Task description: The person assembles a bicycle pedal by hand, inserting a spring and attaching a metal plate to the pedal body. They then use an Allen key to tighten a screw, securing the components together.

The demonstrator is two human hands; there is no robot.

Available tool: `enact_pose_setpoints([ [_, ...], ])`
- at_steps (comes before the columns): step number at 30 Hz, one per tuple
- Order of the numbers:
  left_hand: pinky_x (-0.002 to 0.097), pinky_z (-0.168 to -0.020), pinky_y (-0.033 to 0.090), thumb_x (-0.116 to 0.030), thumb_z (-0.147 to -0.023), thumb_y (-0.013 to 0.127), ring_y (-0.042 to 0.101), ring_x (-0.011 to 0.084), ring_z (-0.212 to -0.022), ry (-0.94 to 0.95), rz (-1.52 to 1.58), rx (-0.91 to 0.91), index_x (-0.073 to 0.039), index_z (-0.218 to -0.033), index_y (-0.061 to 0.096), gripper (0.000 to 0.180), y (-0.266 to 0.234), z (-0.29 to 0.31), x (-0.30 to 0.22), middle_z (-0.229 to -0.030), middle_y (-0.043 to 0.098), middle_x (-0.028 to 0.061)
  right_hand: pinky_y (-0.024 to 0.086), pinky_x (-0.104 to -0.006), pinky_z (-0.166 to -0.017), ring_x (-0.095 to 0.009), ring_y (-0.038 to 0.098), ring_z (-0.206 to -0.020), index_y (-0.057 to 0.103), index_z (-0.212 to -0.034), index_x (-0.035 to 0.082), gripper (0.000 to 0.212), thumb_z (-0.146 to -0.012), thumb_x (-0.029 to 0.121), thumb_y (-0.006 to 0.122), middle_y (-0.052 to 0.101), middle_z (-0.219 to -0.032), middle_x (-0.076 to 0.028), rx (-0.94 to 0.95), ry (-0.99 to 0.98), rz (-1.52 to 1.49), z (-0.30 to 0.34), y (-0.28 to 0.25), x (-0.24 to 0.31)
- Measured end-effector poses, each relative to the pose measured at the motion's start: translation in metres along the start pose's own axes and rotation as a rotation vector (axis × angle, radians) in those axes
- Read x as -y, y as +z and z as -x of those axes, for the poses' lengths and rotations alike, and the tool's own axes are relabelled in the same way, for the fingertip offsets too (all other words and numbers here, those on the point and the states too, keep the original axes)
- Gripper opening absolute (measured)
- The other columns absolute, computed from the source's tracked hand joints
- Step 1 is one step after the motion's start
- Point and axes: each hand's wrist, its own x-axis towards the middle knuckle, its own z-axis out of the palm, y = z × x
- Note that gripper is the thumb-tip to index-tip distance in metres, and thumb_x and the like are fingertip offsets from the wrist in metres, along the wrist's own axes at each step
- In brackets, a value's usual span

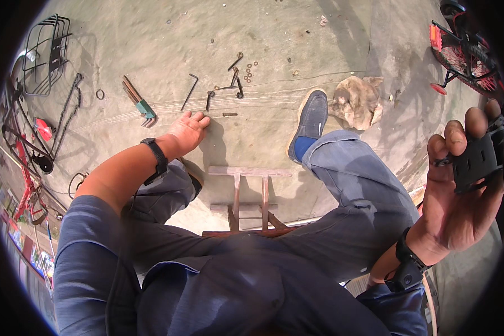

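Drop risk: The black slotted part could fall if the curled fingers of the right hand slacken, as no other support shows beneath it.
Scatter risk: A careless sweep of the left hand could knock the loose bolt aside; the small washers, farther up the frame, look light enough to stray if brushed.
Black part and grip: At the right edge of the frame, the slotted piece lies within the right hand, against the fingers and above the palm; its far side is lost in the dark rim.
Right hand: Raised, palm in view, fingers bent around the part.
Left hand: Left of centre, fingers loosely extended, nothing seen in them; whether they touch the ground is hard to tell.
Ground by the fingertips: An L-shaped hex key and a short dark hooked piece lie just above the left hand, apart from it, with a green-held key set to the upper left.
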Motion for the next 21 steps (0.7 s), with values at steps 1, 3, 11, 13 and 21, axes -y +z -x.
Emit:
enact_pose_setpoints([
  [1, 0.0397, -0.089, 0.043, -0.017, -0.081, 0.059, 0.051, 0.0251, -0.108, -0.051, 0.011, -0.003, -0.012, -0.083, 0.070, 0.012, -0.004, 0.004, 0.007, -0.108, 0.055, 0.0048, 0.036, -0.0354, -0.087, -0.021, 0.046, -0.103, 0.023, -0.150, -0.004, 0.078, -0.092, 0.026, 0.066, 0.042, -0.124, -0.008, 0.007, -0.006, 0.007, -0.001, 0.000, 0.000],
  [3, 0.0392, -0.088, 0.044, -0.017, -0.082, 0.058, 0.052, 0.0255, -0.107, -0.115, 0.004, 0.025, -0.011, -0.083, 0.069, 0.012, -0.010, 0.012, 0.022, -0.106, 0.056, 0.0062, 0.036, -0.0352, -0.087, -0.021, 0.046, -0.103, 0.022, -0.150, -0.005, 0.079, -0.092, 0.026, 0.066, 0.042, -0.124, -0.009, 0.038, -0.020, 0.020, -0.003, 0.001, -0.001],
  [11, 0.0478, -0.081, 0.053, -0.012, -0.088, 0.059, 0.065, 0.0351, -0.097, -0.645, 0.251, -0.001, -0.006, -0.095, 0.064, 0.011, -0.019, 0.031, 0.075, -0.102, 0.061, 0.0162, 0.036, -0.0347, -0.088, -0.020, 0.046, -0.104, 0.021, -0.150, -0.005, 0.082, -0.092, 0.028, 0.068, 0.042, -0.124, -0.009, 0.015, -0.001, 0.070, -0.003, 0.012, -0.006],
  [13, 0.0490, -0.080, 0.054, -0.017, -0.085, 0.067, 0.067, 0.0399, -0.092, -0.677, 0.387, -0.050, -0.003, -0.094, 0.062, 0.017, -0.022, 0.035, 0.082, -0.096, 0.066, 0.0208, 0.036, -0.0348, -0.089, -0.020, 0.046, -0.104, 0.021, -0.150, -0.006, 0.081, -0.092, 0.028, 0.067, 0.042, -0.124, -0.010, 0.033, -0.009, 0.080, -0.003, 0.014, -0.007],
  [21, 0.0418, -0.083, 0.056, -0.039, -0.083, 0.076, 0.070, 0.0334, -0.096, -0.641, 0.283, 0.304, 0.000, -0.107, 0.062, 0.048, -0.019, 0.034, 0.052, -0.104, 0.070, 0.0178, 0.037, -0.0352, -0.090, -0.021, 0.046, -0.105, 0.020, -0.151, -0.006, 0.082, -0.093, 0.027, 0.067, 0.042, -0.126, -0.011, 0.039, -0.005, 0.069, -0.003, 0.022, -0.009],
])
